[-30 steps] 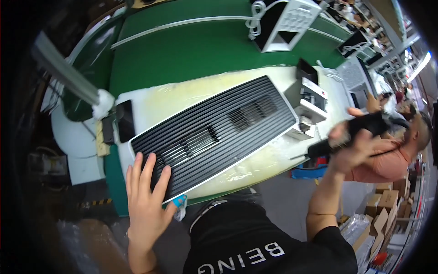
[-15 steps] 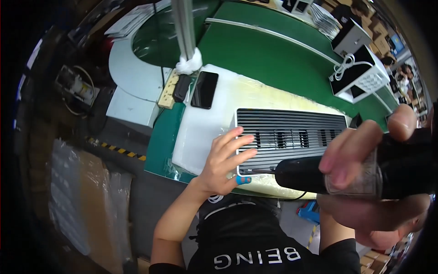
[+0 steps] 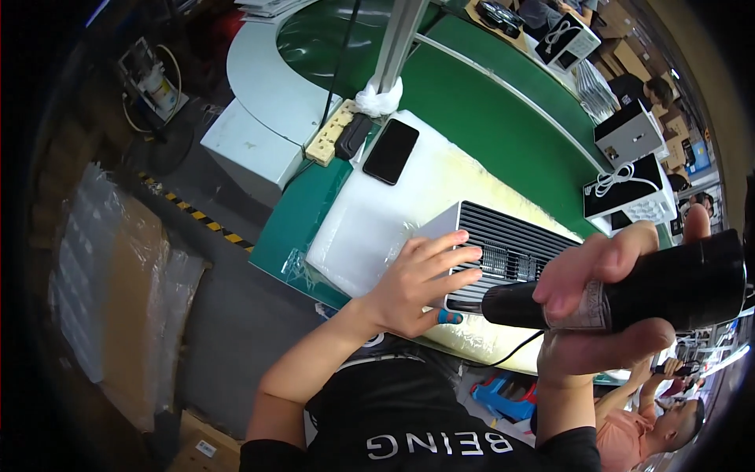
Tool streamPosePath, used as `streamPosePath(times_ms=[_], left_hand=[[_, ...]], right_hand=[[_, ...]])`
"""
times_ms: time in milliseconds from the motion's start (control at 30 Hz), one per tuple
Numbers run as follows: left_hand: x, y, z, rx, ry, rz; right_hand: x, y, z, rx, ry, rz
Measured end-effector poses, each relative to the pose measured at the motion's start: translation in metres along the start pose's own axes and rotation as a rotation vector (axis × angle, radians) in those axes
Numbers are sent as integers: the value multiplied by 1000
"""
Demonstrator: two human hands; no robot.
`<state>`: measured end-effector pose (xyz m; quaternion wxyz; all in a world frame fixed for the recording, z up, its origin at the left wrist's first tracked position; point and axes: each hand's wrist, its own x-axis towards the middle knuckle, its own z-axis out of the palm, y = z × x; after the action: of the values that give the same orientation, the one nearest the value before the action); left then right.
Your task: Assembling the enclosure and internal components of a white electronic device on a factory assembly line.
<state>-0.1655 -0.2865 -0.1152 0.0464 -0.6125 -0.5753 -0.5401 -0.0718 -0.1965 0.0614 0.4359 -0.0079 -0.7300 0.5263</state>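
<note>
A white box-shaped appliance with a black slatted grille lies on the padded bench, grille up. My left hand rests over its near left corner, fingers stretched and spread on the slats and the thumb, with a blue wrap, along the near side. In my right hand is a black electric screwdriver, held almost level above the near edge of the grille. Its front end points toward the corner beside my left fingers. Whether the tip touches a screw I cannot tell. The screwdriver and hand cover the grille's right part.
A black phone lies on the white foam sheet, near a power strip and a metal post. Beyond runs a green belt with white appliances. Other people sit at the far right.
The view has turned, so the bench and appliance appear tilted, and the appliance's white left side now shows. Both hands keep their places, the screwdriver still at the same corner.
</note>
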Motion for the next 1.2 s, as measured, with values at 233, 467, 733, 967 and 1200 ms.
streamPosePath(times_ms=[233, 467, 733, 967, 1200], left_hand=[[-5, 3, 6, -44, 11, -13], [-7, 4, 8, -57, 46, -17], [-55, -2, 42, -47, 28, -244], [-83, -11, 74, -33, -96, -641], [-108, -20, 71, 127, 11, -566]], right_hand=[[-8, -4, 15, 48, 22, 7], [4, -9, 14, 91, -95, -4], [3, -23, -114, 131, 66, -70], [-156, 39, -254, -35, 512, 278], [-269, 145, -267, 196, 507, 751]])
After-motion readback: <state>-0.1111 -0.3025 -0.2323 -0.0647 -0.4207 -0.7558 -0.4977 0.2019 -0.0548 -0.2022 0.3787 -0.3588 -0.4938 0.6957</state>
